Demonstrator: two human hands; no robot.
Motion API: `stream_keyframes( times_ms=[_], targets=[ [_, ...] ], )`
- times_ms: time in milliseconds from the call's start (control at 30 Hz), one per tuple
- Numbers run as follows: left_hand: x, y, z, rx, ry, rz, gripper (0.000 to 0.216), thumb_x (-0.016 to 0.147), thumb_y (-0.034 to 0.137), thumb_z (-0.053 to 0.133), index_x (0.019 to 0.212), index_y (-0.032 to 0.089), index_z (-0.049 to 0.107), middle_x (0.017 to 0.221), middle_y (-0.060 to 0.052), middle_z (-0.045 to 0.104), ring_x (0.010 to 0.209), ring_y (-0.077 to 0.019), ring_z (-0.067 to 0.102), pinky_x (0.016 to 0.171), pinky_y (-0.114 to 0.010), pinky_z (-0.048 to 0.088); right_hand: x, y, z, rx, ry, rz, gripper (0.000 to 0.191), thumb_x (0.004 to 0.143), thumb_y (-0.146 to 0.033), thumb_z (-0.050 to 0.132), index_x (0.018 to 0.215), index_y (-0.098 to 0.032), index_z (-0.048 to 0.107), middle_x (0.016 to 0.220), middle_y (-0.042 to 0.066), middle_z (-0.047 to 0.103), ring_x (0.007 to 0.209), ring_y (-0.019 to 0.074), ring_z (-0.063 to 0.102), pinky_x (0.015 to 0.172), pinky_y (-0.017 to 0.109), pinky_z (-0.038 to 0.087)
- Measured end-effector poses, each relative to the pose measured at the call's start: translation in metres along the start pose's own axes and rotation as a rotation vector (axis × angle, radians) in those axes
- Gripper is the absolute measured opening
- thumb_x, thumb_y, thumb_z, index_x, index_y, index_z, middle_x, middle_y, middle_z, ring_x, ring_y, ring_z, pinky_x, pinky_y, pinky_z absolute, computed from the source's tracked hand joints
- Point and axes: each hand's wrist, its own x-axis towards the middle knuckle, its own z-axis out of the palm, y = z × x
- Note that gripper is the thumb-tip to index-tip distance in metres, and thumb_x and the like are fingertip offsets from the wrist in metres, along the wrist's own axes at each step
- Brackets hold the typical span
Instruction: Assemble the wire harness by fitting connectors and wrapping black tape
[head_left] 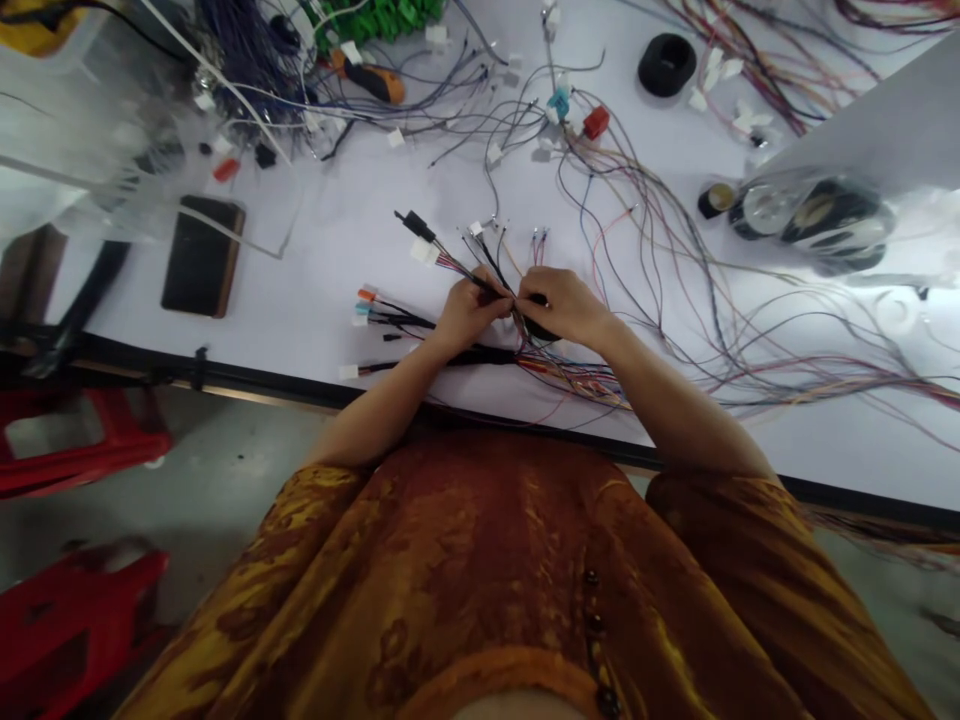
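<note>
My left hand [469,312] and my right hand [564,305] meet over a wire harness [480,355] on the white table [322,290]. Both are closed, pinching a thin bundle of coloured wires between them. From the left hand the wires run up-left to a black connector [415,224] with a white tag. More taped branches with orange, blue and white ends [367,305] fan out to the left. Under the right hand something black, perhaps tape, shows on the bundle. Loose coloured wires [750,370] trail away to the right.
A dark flat case [202,255] lies at the left. A black tape roll [667,64], a red connector [596,122], an orange-handled tool [375,80] and a clear bag of rolls [814,215] sit at the back. Red stools [75,440] stand below the table edge.
</note>
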Motion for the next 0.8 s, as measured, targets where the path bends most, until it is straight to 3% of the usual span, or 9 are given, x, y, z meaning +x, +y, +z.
stream_keyframes(
  times_ms=[133,200,300,400,500,600,633,700,800],
  targets=[
    [0.011,-0.009,-0.005,0.158,0.195,0.09,0.021,0.075,0.014,0.073,0.074,0.021,0.053,0.064,0.003,0.061,0.061,-0.0125,0.063,0.06,-0.023,0.054,-0.023,-0.07,0.013,-0.016,-0.014,-0.153,0.024,0.094,-0.022,0.05,0.088,-0.024,0.073,0.088,0.009,0.071,0.08,0.0223,0.064,0.074,0.037,0.053],
    [0.013,-0.01,-0.011,0.108,0.213,0.035,0.02,0.077,0.014,0.071,0.076,0.021,0.052,0.066,0.003,0.063,0.058,-0.0116,0.064,0.058,-0.023,0.054,-0.032,-0.077,0.01,0.062,0.047,-0.235,0.028,0.098,-0.033,0.048,0.089,-0.027,0.073,0.086,0.007,0.071,0.079,0.0198,0.062,0.076,0.034,0.057],
    [0.01,-0.006,-0.018,-0.046,0.102,-0.075,0.021,0.076,0.011,0.068,0.083,0.02,0.051,0.083,-0.002,0.073,0.064,-0.013,0.071,0.062,-0.025,0.059,-0.039,-0.006,-0.012,0.079,0.378,0.083,0.041,0.102,-0.033,0.037,0.091,-0.016,0.072,0.089,0.011,0.068,0.082,0.0176,0.059,0.079,0.034,0.053],
    [0.006,-0.003,-0.021,-0.083,0.074,-0.087,0.019,0.076,0.011,0.068,0.083,0.019,0.053,0.084,-0.003,0.075,0.066,-0.0146,0.072,0.064,-0.029,0.062,-0.051,0.104,-0.039,0.05,0.689,0.59,0.027,0.087,-0.042,0.068,0.074,-0.019,0.065,0.074,0.007,0.057,0.075,0.0187,0.057,0.071,0.036,0.044],
    [0.006,-0.004,-0.019,-0.035,0.121,-0.056,0.018,0.076,0.016,0.075,0.08,0.018,0.057,0.072,-0.001,0.072,0.061,-0.0158,0.07,0.063,-0.031,0.062,-0.063,0.148,-0.05,-0.071,0.836,0.715,0.026,0.067,-0.032,0.087,0.071,-0.022,0.063,0.086,0.012,0.059,0.091,0.0268,0.059,0.075,0.04,0.045],
    [0.008,-0.007,-0.016,0.017,0.182,-0.006,0.021,0.073,0.018,0.078,0.077,0.019,0.058,0.063,0.002,0.067,0.057,-0.0156,0.068,0.059,-0.029,0.06,-0.051,0.096,-0.031,0.061,0.864,0.518,0.008,0.085,-0.017,0.068,0.092,-0.015,0.069,0.101,0.018,0.065,0.095,0.024,0.06,0.087,0.041,0.046],
    [0.008,-0.007,-0.015,0.034,0.203,0.011,0.021,0.072,0.018,0.078,0.077,0.019,0.058,0.062,0.002,0.066,0.056,-0.0154,0.067,0.059,-0.029,0.059,-0.04,0.068,-0.019,0.231,0.726,0.41,0.014,0.093,-0.02,0.058,0.099,-0.014,0.069,0.102,0.017,0.067,0.088,0.0202,0.06,0.081,0.037,0.047],
    [0.007,-0.004,-0.017,0.073,0.22,0.028,0.022,0.071,0.019,0.079,0.076,0.019,0.058,0.061,0.002,0.066,0.057,-0.0157,0.067,0.059,-0.028,0.059,-0.016,0.015,0.009,0.414,0.445,0.291,0.023,0.092,-0.023,0.061,0.112,-0.013,0.068,0.103,0.012,0.07,0.078,0.016,0.061,0.075,0.031,0.049],
    [0.001,0.004,-0.026,0.095,0.227,0.0,0.021,0.072,0.025,0.08,0.074,0.018,0.06,0.063,-0.001,0.068,0.063,-0.0177,0.07,0.062,-0.029,0.06,0.013,-0.028,0.047,0.374,0.319,0.242,0.02,0.091,-0.021,0.062,0.107,-0.015,0.071,0.102,0.009,0.07,0.093,0.0195,0.063,0.086,0.032,0.05]
  ],
)
